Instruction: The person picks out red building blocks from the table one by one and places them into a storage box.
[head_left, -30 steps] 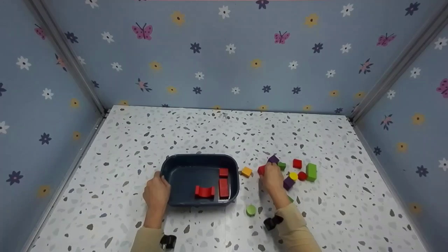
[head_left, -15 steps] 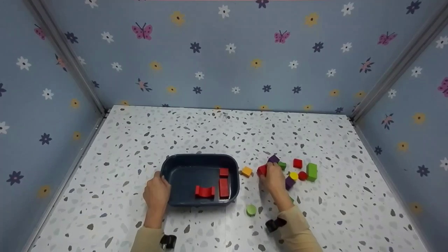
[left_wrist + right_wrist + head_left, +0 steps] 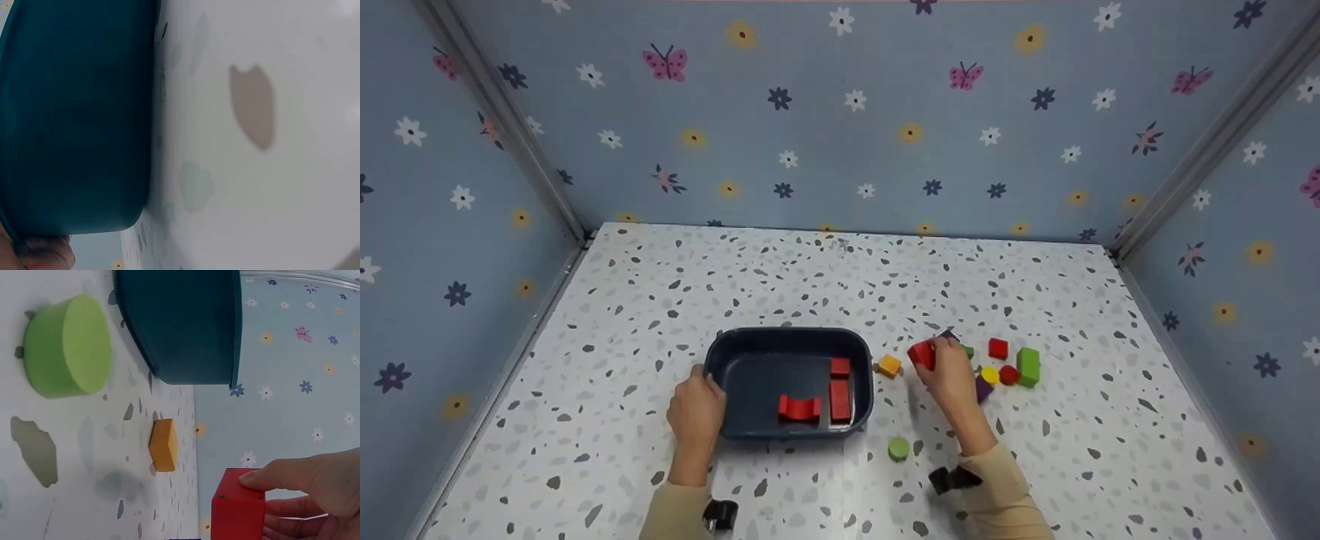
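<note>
A dark blue tub (image 3: 761,435) stands on the table with a red arch block (image 3: 799,409), a red oblong block (image 3: 839,401) and a small red block (image 3: 839,367) inside. My left hand (image 3: 695,409) grips the tub's left wall at the rim; in the left wrist view its fingers (image 3: 50,256) curl over the edge. Right of the tub, my right hand (image 3: 951,379) pinches a red block (image 3: 239,506) between thumb and fingers, lifted off the table. Beside it lie a purple block (image 3: 984,388), a yellow cylinder (image 3: 989,376) and part of a green block (image 3: 968,352).
An orange block (image 3: 889,366) lies between tub and right hand. Nearer me stands a light green cylinder (image 3: 898,448). Further right are a red cube (image 3: 998,349), a red round block (image 3: 1009,375) and a green oblong block (image 3: 1028,367). Flowered walls (image 3: 840,112) enclose the table.
My right hand has raised the red block off the table from among the others, moving slightly up in the head view. The left hand and tub have stayed in place.
</note>
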The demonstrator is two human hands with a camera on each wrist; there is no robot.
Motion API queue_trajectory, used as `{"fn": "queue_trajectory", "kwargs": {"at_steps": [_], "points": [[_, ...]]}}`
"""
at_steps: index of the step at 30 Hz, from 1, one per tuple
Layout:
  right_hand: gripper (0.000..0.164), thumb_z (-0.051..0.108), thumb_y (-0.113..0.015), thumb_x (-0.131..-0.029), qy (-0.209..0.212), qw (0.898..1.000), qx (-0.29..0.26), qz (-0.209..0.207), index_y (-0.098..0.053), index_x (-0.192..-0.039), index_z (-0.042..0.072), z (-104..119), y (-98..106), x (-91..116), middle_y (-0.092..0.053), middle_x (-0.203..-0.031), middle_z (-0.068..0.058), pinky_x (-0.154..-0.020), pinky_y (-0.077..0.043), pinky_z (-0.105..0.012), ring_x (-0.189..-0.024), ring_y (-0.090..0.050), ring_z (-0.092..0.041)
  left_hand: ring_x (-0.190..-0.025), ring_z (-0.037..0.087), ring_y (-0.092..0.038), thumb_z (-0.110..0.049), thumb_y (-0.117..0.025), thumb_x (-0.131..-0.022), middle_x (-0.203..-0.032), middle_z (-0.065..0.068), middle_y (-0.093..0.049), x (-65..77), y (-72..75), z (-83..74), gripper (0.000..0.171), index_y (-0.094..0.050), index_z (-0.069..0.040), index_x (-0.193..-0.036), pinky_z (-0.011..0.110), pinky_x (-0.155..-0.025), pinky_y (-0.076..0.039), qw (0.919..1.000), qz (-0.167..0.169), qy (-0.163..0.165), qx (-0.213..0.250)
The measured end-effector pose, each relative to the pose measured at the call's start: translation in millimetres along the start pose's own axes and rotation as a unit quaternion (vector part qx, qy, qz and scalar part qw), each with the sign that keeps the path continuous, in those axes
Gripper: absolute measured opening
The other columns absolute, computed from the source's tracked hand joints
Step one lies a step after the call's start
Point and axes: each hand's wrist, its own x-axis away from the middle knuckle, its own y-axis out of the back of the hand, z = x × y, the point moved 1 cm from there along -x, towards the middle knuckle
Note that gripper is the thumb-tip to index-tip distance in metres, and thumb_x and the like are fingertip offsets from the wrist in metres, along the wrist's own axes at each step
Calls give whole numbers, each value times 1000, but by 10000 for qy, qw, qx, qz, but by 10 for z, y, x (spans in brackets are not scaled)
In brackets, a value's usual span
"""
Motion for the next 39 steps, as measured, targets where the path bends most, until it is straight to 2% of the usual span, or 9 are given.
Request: {"fn": "queue_trajectory", "kwargs": {"at_steps": [13, 20, 28, 39], "points": [[39, 10, -71, -73, 521, 9974, -256, -429, -56, -108, -1, 261, 155, 66, -56, -103, -18, -77, -46, -39, -89, -55, -28, -66, 47, -56, -7, -48, -86, -80, 30, -59, -8, 9, -3, 17, -56, 5, -94, 54, -52, -40, 10000, -4, 47, 0], [39, 10, -72, -72, 752, 9944, -521, -534, -57, -106, -1, 404, 153, 78, -56, -101, -17, -73, -48, -37, -88, -56, -27, -66, 47, -56, -8, -48, -86, -80, 30, -59, -8, 5, 3, 17, -56, 4, -95, 54, -53, -40, 10000, -17, 71, 1], [35, 7, -74, -69, 1287, 9850, -738, -879, -59, -99, -2, 527, 108, 85, -57, -90, -17, -65, -49, -36, -78, -57, -28, -60, 44, -57, -5, -49, -85, -76, 29, -60, -2, -6, -3, 15, -57, 6, -92, 52, -49, -40, 9998, -157, -85, 41], [37, 11, -74, -69, 1309, 9858, -840, -640, -59, -102, 0, 689, -15, 76, -56, -87, -13, -65, -49, -33, -77, -57, -24, -64, 45, -57, -6, -48, -86, -78, 29, -60, -3, 4, -7, 15, -56, 5, -93, 53, -51, -40, 10000, -66, 28, 12]]}}
